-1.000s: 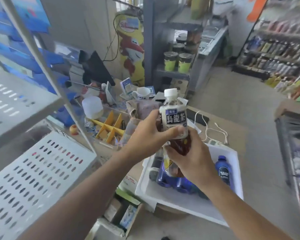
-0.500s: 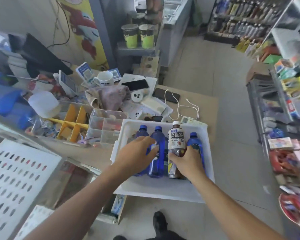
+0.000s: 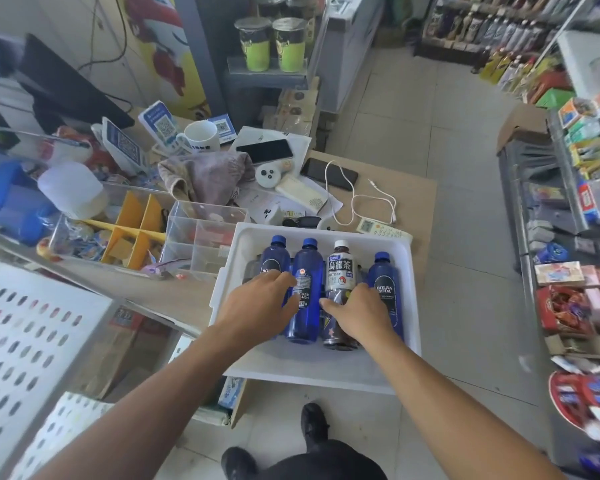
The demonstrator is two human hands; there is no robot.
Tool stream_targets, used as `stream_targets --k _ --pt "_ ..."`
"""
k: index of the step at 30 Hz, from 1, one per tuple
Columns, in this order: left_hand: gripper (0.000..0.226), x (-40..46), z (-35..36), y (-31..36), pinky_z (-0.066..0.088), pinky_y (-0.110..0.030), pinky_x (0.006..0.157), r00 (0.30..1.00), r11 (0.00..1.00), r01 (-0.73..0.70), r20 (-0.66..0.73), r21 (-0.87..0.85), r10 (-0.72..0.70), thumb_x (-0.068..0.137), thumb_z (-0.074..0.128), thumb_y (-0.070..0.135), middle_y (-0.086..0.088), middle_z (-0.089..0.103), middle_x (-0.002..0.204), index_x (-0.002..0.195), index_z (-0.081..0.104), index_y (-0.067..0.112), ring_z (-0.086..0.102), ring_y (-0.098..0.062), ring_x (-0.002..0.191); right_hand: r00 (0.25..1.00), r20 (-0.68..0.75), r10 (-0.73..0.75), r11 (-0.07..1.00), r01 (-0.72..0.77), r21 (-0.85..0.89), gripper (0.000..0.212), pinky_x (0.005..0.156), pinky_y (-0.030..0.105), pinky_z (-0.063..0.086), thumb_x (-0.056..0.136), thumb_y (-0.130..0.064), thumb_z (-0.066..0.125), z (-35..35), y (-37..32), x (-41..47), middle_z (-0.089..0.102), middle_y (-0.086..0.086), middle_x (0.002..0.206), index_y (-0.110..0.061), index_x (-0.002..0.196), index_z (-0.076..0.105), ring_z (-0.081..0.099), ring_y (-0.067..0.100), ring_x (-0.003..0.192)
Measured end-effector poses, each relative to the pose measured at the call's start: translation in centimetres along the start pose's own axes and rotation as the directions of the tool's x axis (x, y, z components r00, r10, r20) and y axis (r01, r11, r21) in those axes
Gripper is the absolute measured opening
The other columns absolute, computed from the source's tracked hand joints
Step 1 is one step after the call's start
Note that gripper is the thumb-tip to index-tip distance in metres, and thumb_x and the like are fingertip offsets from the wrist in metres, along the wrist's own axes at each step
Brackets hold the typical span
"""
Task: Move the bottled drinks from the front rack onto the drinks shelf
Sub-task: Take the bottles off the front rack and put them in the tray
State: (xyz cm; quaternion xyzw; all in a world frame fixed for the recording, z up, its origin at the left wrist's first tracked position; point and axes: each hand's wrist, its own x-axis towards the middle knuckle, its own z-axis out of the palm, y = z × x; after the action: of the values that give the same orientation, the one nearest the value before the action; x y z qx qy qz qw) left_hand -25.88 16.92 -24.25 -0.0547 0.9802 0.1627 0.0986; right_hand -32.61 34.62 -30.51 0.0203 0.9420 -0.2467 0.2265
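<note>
**Inspector A:** Position of the bottled drinks?

**Inspector B:** Four stand upright in a row inside the white rectangular plastic tray (image 3: 400,278), which sits at the near edge of the light wooden surface (image 3: 409,195). Leftmost, a blue plastic bottle with a dark label (image 3: 274,259); next, a taller blue plastic bottle with a blue cap (image 3: 305,268); then a white-capped brown oolong tea bottle (image 3: 341,268); rightmost, a blue soda bottle marked BOLSA SODA (image 3: 386,282).

**Inspector A:** State of each grip?

**Inspector B:** The left hand (image 3: 260,306) lies across the two left blue bottles, fingers extended and touching the taller one (no closed hold visible). The right hand (image 3: 359,315) curls round the lower body of the tea bottle, thumb to its left.

**Inspector A:** Surroundings?

**Inspector B:** A white ceramic mug (image 3: 201,136) and a black smartphone (image 3: 264,151) lie toward the far edge.
</note>
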Motion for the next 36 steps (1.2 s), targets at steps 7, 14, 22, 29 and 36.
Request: stream_targets --k 7,14,22,29,36 --pt "0.035 -1.0 0.3 -0.2 0.047 -0.033 0.076 1.000 0.999 0.005 -0.008 0.049 -0.005 0.099 0.045 0.042 0.004 0.059 0.123 0.127 0.052 0.023 0.058 -0.019 0.109 1.000 -0.002 -0.007 0.999 0.007 -0.044 0.082 0.074 0.035 0.050 0.078 -0.068 0.066 0.1 0.0 -0.6 0.057 0.012 0.118 -0.004 0.126 0.046 0.062 0.030 0.101" --pt "0.031 -2.8 -0.7 -1.3 0.046 -0.032 0.076 0.998 0.996 0.045 -0.058 0.082 -0.040 0.099 0.044 0.040 0.004 0.059 0.122 0.124 0.053 0.023 0.057 -0.019 0.108 0.987 0.030 -0.156 0.946 0.158 -0.284 0.071 0.087 0.040 0.048 0.091 -0.063 0.048 -1.8 -1.3 -2.0 0.052 0.017 0.125 -0.003 0.130 0.047 0.054 0.034 0.111" --pt "0.035 -6.1 -4.5 -4.6 0.055 -0.035 0.080 0.969 0.987 0.159 -0.194 0.023 -0.152 0.100 0.044 0.045 0.007 0.060 0.129 0.129 0.053 0.028 0.059 -0.016 0.110 0.831 0.125 -0.541 0.676 0.519 -0.524 0.046 0.084 0.041 0.047 0.096 -0.050 0.045 -3.5 -9.0 -6.2 0.054 0.008 0.125 -0.015 0.126 0.052 0.051 0.029 0.115" --pt "0.034 -12.8 -9.5 -9.2 0.051 -0.034 0.078 0.866 0.934 0.357 -0.384 0.024 -0.321 0.099 0.044 0.044 0.008 0.061 0.124 0.128 0.053 0.030 0.060 -0.016 0.110 0.567 0.242 -0.787 0.416 0.778 -0.471 0.045 0.091 0.042 0.047 0.098 -0.049 0.040 -1.1 -18.7 -10.7 0.055 0.004 0.126 -0.019 0.129 0.052 0.048 0.025 0.121" --pt "0.035 -21.3 -13.5 -13.6 0.049 -0.036 0.079 0.700 0.840 0.543 -0.538 -0.027 -0.470 0.096 0.048 0.044 0.004 0.064 0.123 0.126 0.057 0.028 0.060 -0.022 0.111 0.272 0.293 -0.916 0.114 0.880 -0.462 0.044 0.091 0.040 0.045 0.098 -0.049 0.041 0.9 -27.6 -16.7 0.056 0.003 0.123 -0.019 0.129 0.052 0.051 0.024 0.117"
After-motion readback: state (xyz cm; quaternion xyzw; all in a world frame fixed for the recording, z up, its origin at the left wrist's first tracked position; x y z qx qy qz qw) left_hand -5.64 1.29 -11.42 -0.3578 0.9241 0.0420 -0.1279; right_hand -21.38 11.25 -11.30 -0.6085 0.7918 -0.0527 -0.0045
